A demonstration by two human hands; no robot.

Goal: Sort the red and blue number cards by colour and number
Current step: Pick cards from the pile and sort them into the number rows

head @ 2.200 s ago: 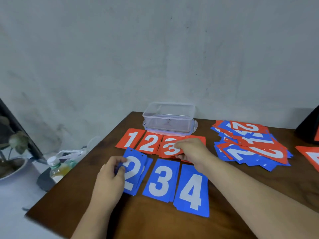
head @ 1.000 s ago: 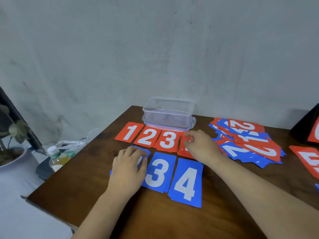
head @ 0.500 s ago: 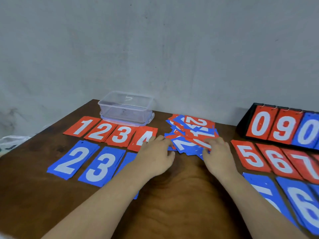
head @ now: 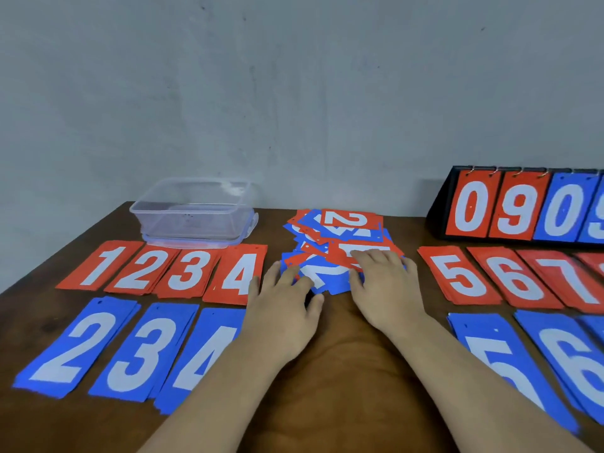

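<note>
A mixed heap of red and blue number cards (head: pixel 340 237) lies at the middle back of the table. My left hand (head: pixel 287 302) rests with straight fingers on the heap's near left edge, touching a blue card (head: pixel 322 279). My right hand (head: pixel 382 282) lies flat on a red card (head: pixel 346 256) at the heap's near right. To the left, red stacks 1 (head: pixel 101 264), 2 (head: pixel 143 268), 3 (head: pixel 189 271) and 4 (head: pixel 242 273) form a row above blue stacks 2 (head: pixel 75 344), 3 (head: pixel 143 348) and 4 (head: pixel 206 348). On the right lie red 5 (head: pixel 457 276), 6 (head: pixel 513 277), 7 (head: pixel 568 279) and blue 5 (head: pixel 496 358), 6 (head: pixel 572 358).
A clear plastic box (head: pixel 192 214) stands on its lid at the back left, behind the red row. A black flip scoreboard (head: pixel 523 207) showing 0 9 0 9 stands at the back right. Grey wall runs behind the brown table (head: pixel 343 371).
The view swung right from the left stacks to the heap. Both hands left the 2 and 4 stacks and came onto the heap's near edge, sliding slightly further onto the cards.
</note>
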